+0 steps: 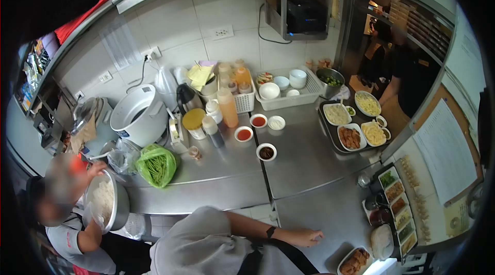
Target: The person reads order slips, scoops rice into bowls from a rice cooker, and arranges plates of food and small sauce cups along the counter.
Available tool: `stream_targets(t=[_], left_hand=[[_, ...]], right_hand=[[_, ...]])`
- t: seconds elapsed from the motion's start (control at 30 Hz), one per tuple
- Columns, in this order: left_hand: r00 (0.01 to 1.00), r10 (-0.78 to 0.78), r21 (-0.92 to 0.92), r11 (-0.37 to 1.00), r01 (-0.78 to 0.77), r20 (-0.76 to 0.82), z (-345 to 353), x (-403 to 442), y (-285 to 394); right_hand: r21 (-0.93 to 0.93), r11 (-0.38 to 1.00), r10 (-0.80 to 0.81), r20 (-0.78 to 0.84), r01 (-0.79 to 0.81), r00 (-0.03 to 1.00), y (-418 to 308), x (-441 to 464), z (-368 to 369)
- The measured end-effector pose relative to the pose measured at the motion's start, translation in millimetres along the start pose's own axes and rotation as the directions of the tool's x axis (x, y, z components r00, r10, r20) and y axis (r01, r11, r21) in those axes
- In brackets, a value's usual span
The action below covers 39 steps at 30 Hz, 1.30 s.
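My left hand [308, 237], with a dark band on its wrist, is held over the steel counter [309, 205], its fingers loosely curled and nothing visible in them. Nearest to it, at the bottom right, a white dish of browned fried food [354, 262] stands partly cut off by the frame. Beyond that dish is a clear plastic-covered container [382, 242]. Small bowls of red sauce [243, 133], dark sauce [266, 152] and white dip [277, 123] stand farther up the counter. My right hand is not visible.
At left a co-worker [77, 233] handles a pot of rice [103, 200]. Nearby are a green bag of beans [157, 165], a white cooker [138, 112] and sauce bottles [227, 106]. A loaded black tray [332, 130] and garnish containers [397, 205] line the right; people stand beyond the opening.
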<state>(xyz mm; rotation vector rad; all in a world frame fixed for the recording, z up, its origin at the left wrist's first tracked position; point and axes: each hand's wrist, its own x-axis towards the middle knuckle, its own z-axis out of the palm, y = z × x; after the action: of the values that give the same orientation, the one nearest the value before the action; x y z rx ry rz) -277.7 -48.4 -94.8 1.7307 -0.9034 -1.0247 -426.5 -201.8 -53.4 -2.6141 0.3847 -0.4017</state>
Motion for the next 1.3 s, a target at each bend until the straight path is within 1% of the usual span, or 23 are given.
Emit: stream_targets(t=[0.07, 0.17, 0.27, 0.37, 0.4, 0.5, 0.6, 0.7, 0.77, 0.83, 0.9, 0.93, 0.97, 1.0, 1.03, 1.07, 1.1, 1.13, 1.17, 1.2, 1.23, 1.27, 1.3], left_hand=[[0.969, -0.140, -0.013, 0.989, 0.146, 0.205, 37.9, 28.7, 10.7], [0.917, -0.243, -0.135, 0.945, 0.297, 0.315, 96.1, 57.0, 23.4], [0.931, -0.182, -0.141, 0.962, 0.236, 0.315, 140.5, 70.9, 29.0], [0.943, -0.175, -0.271, 0.929, 0.253, 0.283, 165.6, 74.3, 27.8], [0.970, -0.136, -0.298, 0.935, 0.193, 0.200, 185.2, 85.0, 10.5], [0.979, -0.148, -0.437, 0.878, 0.196, 0.142, 191.1, 96.0, 11.9], [0.986, -0.160, -0.514, 0.842, 0.163, 0.051, 185.9, 111.8, 18.0], [0.974, -0.218, -0.447, 0.866, 0.225, 0.066, 181.2, 126.1, 12.6], [0.959, -0.278, -0.405, 0.872, 0.273, 0.047, 180.9, 121.9, 15.7], [0.954, -0.292, -0.350, 0.888, 0.298, 0.070, 170.8, 107.2, 18.7], [0.965, -0.255, -0.410, 0.875, 0.258, 0.065, 148.7, 85.6, 30.7], [0.967, -0.239, -0.436, 0.864, 0.254, 0.089, 135.9, 69.6, 40.5], [0.960, -0.218, -0.452, 0.849, 0.274, 0.173, 115.2, 59.5, 47.8], [0.946, -0.125, -0.418, 0.874, 0.247, 0.298, 114.7, 70.6, 11.4], [0.909, -0.029, -0.393, 0.896, 0.208, 0.415, 111.9, 80.8, -20.9], [0.936, -0.069, -0.472, 0.849, 0.237, 0.346, 88.9, 59.9, -4.3], [0.960, -0.063, -0.397, 0.901, 0.172, 0.273, 66.8, 47.3, 13.7], [0.929, -0.119, -0.370, 0.894, 0.254, 0.350, 46.4, 45.2, 29.2], [0.900, -0.092, -0.270, 0.937, 0.224, 0.426, 30.7, 48.4, 23.1], [0.866, -0.150, -0.247, 0.923, 0.296, 0.477, 14.7, 47.1, 23.3], [0.834, -0.214, -0.163, 0.927, 0.338, 0.509, -0.8, 43.4, 30.7], [0.820, -0.269, -0.085, 0.930, 0.358, 0.505, -11.7, 41.9, 34.0], [0.817, -0.233, -0.092, 0.940, 0.327, 0.528, -19.5, 43.3, 24.4]], right_hand=[[0.064, 0.984, 0.172, -0.080, -0.167, 0.982, 14.8, -5.1, -12.6], [0.212, 0.927, 0.342, -0.135, -0.310, 0.930, 27.1, -8.0, -23.2], [0.408, 0.835, 0.448, -0.115, -0.369, 0.886, 32.6, -9.2, -23.8], [0.613, 0.684, 0.530, -0.045, -0.395, 0.847, 36.3, -10.6, -20.8], [0.676, 0.621, 0.550, -0.016, -0.396, 0.835, 36.9, -11.7, -19.4], [0.834, 0.403, 0.615, 0.058, -0.377, 0.787, 40.7, -15.9, -15.4], [0.927, 0.204, 0.673, 0.101, -0.315, 0.733, 49.1, -26.7, -10.9], [0.968, 0.050, 0.725, 0.136, -0.248, 0.676, 60.2, -43.2, -8.4], [0.977, -0.011, 0.760, 0.147, -0.213, 0.633, 64.5, -55.7, -7.3], [0.984, -0.068, 0.781, 0.153, -0.162, 0.606, 70.4, -66.6, -5.5], [0.988, -0.122, 0.789, 0.155, -0.096, 0.594, 81.8, -81.9, -7.8], [0.985, -0.161, 0.775, 0.163, -0.059, 0.610, 88.4, -89.5, -10.5], [0.979, -0.201, 0.757, 0.173, -0.028, 0.629, 97.6, -98.7, -14.0], [0.970, -0.241, 0.721, 0.184, -0.007, 0.668, 102.4, -105.0, -18.7], [0.964, -0.245, 0.608, 0.238, -0.106, 0.757, 100.8, -98.6, -29.3], [0.962, -0.236, 0.540, 0.249, -0.140, 0.804, 104.6, -91.3, -32.0], [0.947, -0.274, 0.513, 0.290, -0.166, 0.808, 120.7, -80.0, -26.8], [0.943, -0.221, 0.513, 0.329, -0.248, 0.793, 126.2, -66.1, -32.8], [0.944, -0.043, 0.596, 0.287, -0.328, 0.750, 139.5, -55.7, -30.5], [0.927, 0.096, 0.591, 0.239, -0.362, 0.771, 150.7, -37.7, -30.4], [0.889, 0.237, 0.580, 0.194, -0.392, 0.791, 142.1, -16.0, -42.7], [0.787, 0.436, 0.563, 0.140, -0.436, 0.815, 136.8, 4.1, -52.7], [0.747, 0.516, 0.529, 0.108, -0.420, 0.842, 140.9, 22.5, -49.7]])
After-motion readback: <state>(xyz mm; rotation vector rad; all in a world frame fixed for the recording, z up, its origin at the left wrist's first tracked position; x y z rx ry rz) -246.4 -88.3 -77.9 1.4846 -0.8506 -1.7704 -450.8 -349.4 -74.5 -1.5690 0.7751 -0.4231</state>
